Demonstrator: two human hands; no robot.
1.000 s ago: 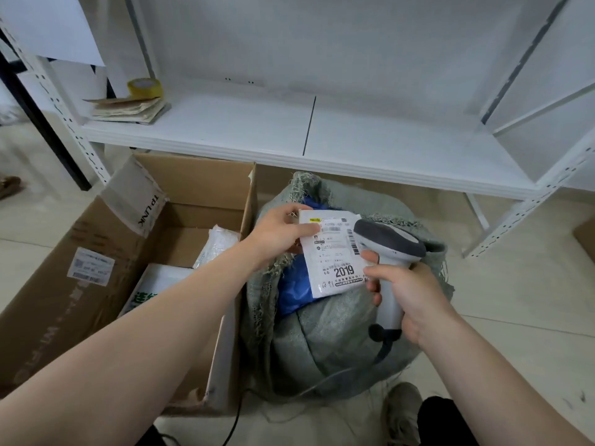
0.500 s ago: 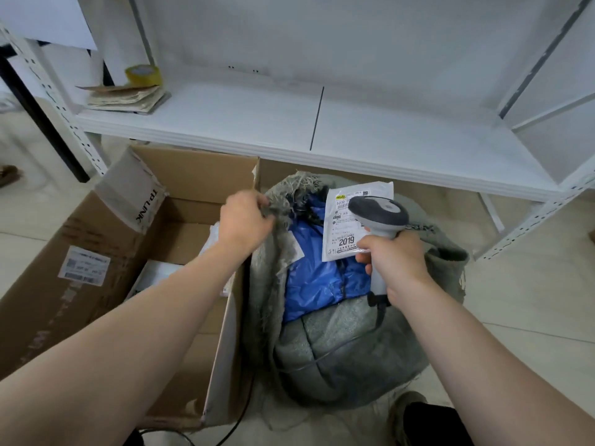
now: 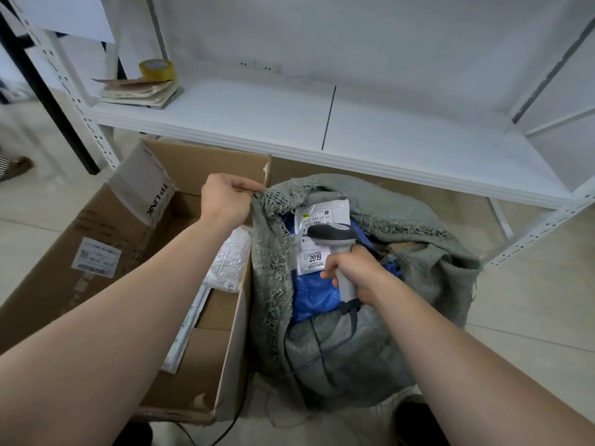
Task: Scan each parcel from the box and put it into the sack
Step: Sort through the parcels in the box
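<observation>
- While the left hand (image 3: 225, 201) pinches the frayed rim of the grey-green sack (image 3: 418, 284) and holds it up right by the corner of the box (image 3: 96, 252), the right hand (image 3: 357, 272) is wrapped round the handle of the scanner (image 3: 335, 235).
- Scanner's long axis runs from near-right to far-left, with the head sitting over the parcel. Its cable (image 3: 322, 355) trails down the front of the sack.
- White parcel (image 3: 325, 214) is in the sack mouth, lying on a blue bag (image 3: 315, 294). Label is up, the long axis points away from the person, and the "2019" end is nearest.
- Right fingertips are right at the parcel's near edge, but honestly can't tell if they're pinching it too.
- Box is open, snug against the sack's left side, with a white padded mailer (image 3: 231, 255) inside.
- White shelf (image 3: 257, 123) sits behind, with a yellow tape roll (image 3: 157, 69) by a pile of papers (image 3: 138, 91) at its far left.
</observation>
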